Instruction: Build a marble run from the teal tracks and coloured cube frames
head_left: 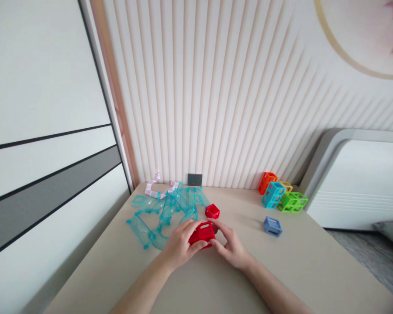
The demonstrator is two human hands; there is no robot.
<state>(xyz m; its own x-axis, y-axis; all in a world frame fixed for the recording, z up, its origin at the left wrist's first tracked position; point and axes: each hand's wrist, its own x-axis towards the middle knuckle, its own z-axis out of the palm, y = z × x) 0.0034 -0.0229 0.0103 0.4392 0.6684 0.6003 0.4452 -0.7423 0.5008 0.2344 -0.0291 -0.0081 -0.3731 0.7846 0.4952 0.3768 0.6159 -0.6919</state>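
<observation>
Head view: left hand [180, 244] & right hand [231, 248] are both gripping the red block [202, 234] betw. their fingertips, pressing it from either side, just above the table [308, 261] near its middle. A 2nd red cube [212, 211] is sitting just behind, toward the far edge.

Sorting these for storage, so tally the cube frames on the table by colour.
Red: 2, one held between the left hand and right hand as red cube, one loose red cube frame
Orange: 1
Light blue: 1
Yellow: 1
Green: 1, possibly more joined
Dark blue: 1
Total: 7
</observation>
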